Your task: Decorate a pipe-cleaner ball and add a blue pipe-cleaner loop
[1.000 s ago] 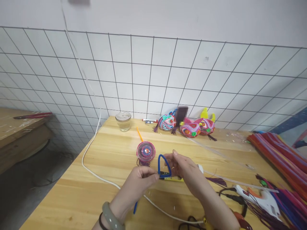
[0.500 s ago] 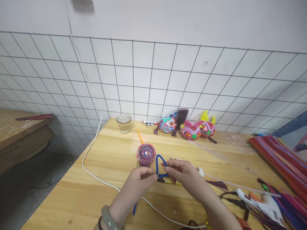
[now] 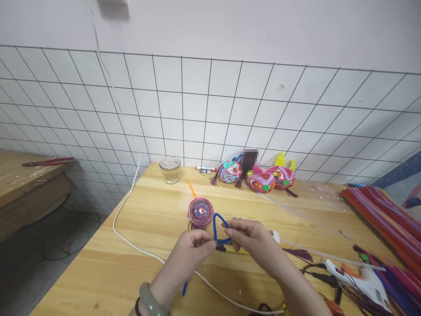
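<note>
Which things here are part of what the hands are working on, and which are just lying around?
In hand:
blue pipe cleaner, pinched by left hand and right hand

Lying about:
glass jar
round coiled disc
colourful figures
glue gun
white cable
pipe cleaner bundle

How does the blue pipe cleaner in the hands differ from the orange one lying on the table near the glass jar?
The blue pipe cleaner is bent into a pointed loop; the orange pipe cleaner lies straight. The blue one is pinched above the table by the left hand and right hand; the orange one rests untouched, partly behind the round coiled disc. Both are thin and fuzzy.
</note>
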The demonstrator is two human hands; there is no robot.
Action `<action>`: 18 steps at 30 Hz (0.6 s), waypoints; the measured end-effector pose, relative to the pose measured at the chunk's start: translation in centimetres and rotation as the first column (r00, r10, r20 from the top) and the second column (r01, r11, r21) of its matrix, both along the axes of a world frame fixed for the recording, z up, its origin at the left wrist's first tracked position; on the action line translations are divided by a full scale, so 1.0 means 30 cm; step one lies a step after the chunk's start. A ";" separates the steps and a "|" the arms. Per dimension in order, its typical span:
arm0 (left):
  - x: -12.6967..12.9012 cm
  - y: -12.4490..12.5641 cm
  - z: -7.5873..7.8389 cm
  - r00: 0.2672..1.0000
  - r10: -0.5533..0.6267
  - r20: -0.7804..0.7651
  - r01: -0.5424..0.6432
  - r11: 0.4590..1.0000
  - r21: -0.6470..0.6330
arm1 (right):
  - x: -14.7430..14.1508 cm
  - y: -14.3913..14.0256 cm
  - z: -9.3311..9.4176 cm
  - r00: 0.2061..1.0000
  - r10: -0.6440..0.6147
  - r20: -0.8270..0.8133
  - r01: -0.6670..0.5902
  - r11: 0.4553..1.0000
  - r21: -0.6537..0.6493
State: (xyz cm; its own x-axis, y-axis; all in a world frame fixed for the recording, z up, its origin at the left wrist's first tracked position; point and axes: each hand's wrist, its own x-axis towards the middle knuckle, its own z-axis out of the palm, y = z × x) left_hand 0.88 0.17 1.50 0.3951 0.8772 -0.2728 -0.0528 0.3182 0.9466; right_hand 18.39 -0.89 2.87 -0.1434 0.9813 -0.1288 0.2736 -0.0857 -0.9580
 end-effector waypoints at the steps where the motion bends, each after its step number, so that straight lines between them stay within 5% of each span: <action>1: 0.000 0.000 0.000 1.000 0.002 0.002 -0.002 1.000 -0.001 | -0.001 0.000 0.001 1.000 -0.002 -0.009 0.002 1.000 -0.001; 18: 0.007 0.015 -0.040 1.000 0.008 -0.009 -0.008 1.000 0.021 | -0.026 -0.008 0.000 0.997 -0.011 -0.077 0.010 1.000 -0.006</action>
